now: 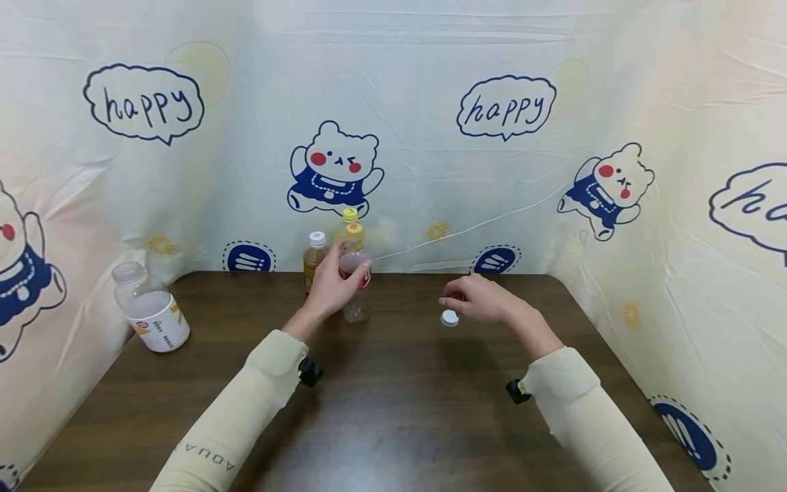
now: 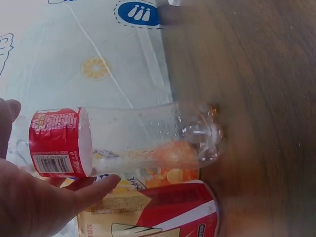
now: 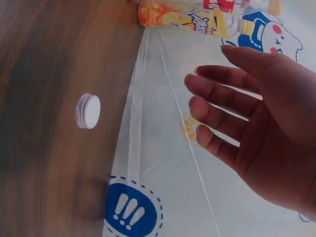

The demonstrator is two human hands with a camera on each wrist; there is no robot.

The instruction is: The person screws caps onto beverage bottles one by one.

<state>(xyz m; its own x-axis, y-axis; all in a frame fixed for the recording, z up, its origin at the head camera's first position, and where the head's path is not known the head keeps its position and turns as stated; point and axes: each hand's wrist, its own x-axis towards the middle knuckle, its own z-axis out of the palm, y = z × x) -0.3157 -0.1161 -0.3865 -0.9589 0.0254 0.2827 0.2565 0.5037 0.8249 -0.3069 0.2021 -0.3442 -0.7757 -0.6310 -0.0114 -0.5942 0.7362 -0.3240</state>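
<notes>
Left fingers (image 2: 101, 191): curling round the upright bottle (image 2: 133, 133)
Right fingers (image 3: 222, 97): bending loosely, holding nothing
Lid (image 3: 92, 111): lying below right fingers, on the desk (image 3: 44, 173)

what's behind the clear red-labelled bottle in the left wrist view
Through the clear bottle's plastic, part of an orange-and-yellow bottle and the pale printed sheet show. Whatever lies directly behind the red label is covered.

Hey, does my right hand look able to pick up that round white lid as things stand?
Probably yes: your right hand is empty with fingers loosely curled, the round white lid lies on the table close by, and nothing appears to block the way.
</notes>
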